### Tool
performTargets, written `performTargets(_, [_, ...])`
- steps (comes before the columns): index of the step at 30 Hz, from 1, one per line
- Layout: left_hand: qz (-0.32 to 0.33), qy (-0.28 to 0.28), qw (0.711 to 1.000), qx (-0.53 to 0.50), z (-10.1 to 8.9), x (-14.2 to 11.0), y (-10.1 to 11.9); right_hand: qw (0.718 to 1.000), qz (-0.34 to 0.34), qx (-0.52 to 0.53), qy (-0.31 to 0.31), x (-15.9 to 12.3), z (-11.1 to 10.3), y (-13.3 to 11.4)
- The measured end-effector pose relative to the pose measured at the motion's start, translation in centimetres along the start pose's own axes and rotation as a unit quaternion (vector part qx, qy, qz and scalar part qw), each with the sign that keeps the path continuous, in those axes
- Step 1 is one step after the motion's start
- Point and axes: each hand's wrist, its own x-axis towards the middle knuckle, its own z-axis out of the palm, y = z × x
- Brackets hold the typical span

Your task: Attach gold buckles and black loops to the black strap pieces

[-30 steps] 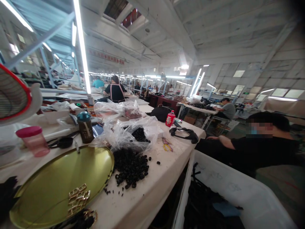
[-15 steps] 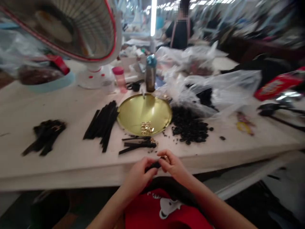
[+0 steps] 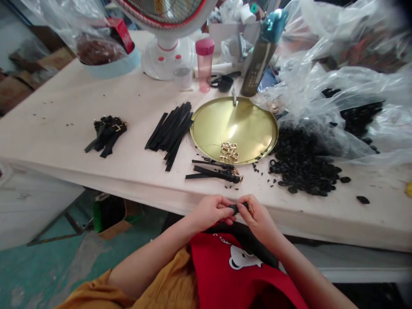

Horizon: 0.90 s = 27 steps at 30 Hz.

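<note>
Just off the table's front edge, my left hand (image 3: 210,213) and my right hand (image 3: 259,219) pinch a short black strap (image 3: 235,209) between them. A bit of gold metal shows by my right fingers; its shape is mostly hidden. Beyond my hands lie a few black straps with gold buckles (image 3: 214,173) at their ends. Behind these is a round gold tray (image 3: 257,128), with several loose gold buckles (image 3: 229,151) near its front rim. Plain black strips (image 3: 172,128) are stacked left of the tray. Small black rings and pieces (image 3: 304,165) are heaped on its right.
A bundle of buckled straps (image 3: 107,133) lies at the left. Along the back stand a fan (image 3: 164,56), a pink bottle (image 3: 205,64) and a dark bottle (image 3: 262,56). Clear plastic bags (image 3: 322,94) spread over the right. The table edge (image 3: 144,182) runs before me.
My view has tilted down and turned left, so the tray and straps appear further right and larger. Both hands keep hold of the black strap, now drawn closer around it.
</note>
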Motion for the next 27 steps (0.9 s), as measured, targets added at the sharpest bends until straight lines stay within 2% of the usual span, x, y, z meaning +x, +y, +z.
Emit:
performTargets(5, [0.007, -0.025, 0.998, 0.055, 0.2, -0.4, 0.1, 0.994, -0.024, -0.038, -0.095, -0.3, -1.5, 0.0])
performTargets(10, [0.027, -0.039, 0.993, 0.112, 0.5, -1.1, 0.8, 0.989, -0.043, -0.023, -0.138, -0.6, -2.0, -0.4])
performTargets(12, [0.041, -0.030, 0.986, 0.160, 0.7, -1.4, 0.9, 0.992, -0.035, -0.020, -0.119, -1.0, -1.6, -0.3])
performTargets(14, [0.054, -0.027, 0.982, 0.181, 0.8, -1.5, 0.7, 0.998, -0.012, -0.023, -0.053, -1.4, -0.9, -0.1])
performTargets(17, [0.073, -0.034, 0.984, 0.158, 1.1, -1.4, 0.3, 0.997, 0.025, -0.022, 0.062, -1.8, 0.3, 0.0])
performTargets(20, [0.065, -0.017, 0.990, 0.128, 1.4, -1.0, -0.2, 0.992, 0.035, -0.022, 0.117, -1.9, 1.2, -0.1])
performTargets(24, [0.052, 0.003, 0.995, 0.082, 1.5, -0.6, -1.0, 0.991, 0.030, -0.031, 0.128, -2.1, 1.7, -0.2])
performTargets(27, [0.043, 0.008, 0.996, 0.080, 1.4, -0.9, -1.7, 0.997, 0.010, -0.014, 0.069, -2.8, 1.5, 0.0])
